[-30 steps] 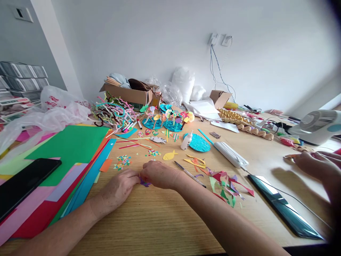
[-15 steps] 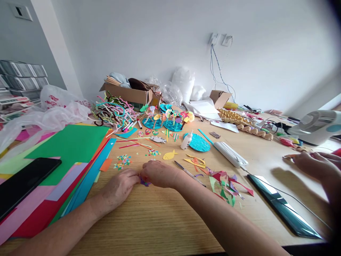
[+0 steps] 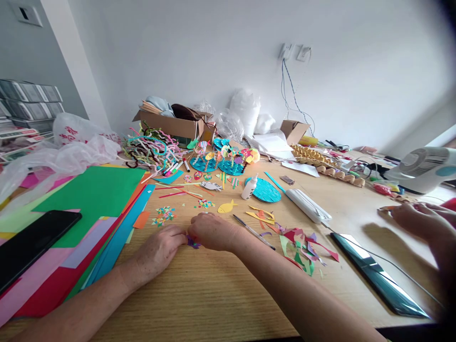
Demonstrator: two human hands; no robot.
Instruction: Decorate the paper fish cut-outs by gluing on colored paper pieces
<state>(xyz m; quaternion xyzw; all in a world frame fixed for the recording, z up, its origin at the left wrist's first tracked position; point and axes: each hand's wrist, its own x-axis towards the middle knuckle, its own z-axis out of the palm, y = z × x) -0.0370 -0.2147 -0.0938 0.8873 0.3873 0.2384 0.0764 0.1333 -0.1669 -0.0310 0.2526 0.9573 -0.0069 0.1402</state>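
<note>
A small purple paper piece (image 3: 193, 242) lies on the table, mostly covered by my hands. My left hand (image 3: 163, 247) has its fingers closed at the left edge of it. Over its top, my right hand (image 3: 211, 232) is bent down with the fingertips pressed together, largely hidden behind the back of the hand. Just beyond are a yellow paper fish (image 3: 226, 206) and little heaps of coloured paper bits (image 3: 164, 216). A white glue bottle (image 3: 249, 187) stands upright beside a blue painted oval (image 3: 265, 190). A pen (image 3: 252, 231) lies near my right wrist.
Coloured paper sheets (image 3: 103, 190) and a black phone (image 3: 39, 247) lie on the left. To the right are paper scraps (image 3: 302, 247), a white power strip (image 3: 308, 205), and a dark glossy phone (image 3: 377, 275). Another person's hand (image 3: 413, 221) rests at the right edge, near a fan (image 3: 420, 168).
</note>
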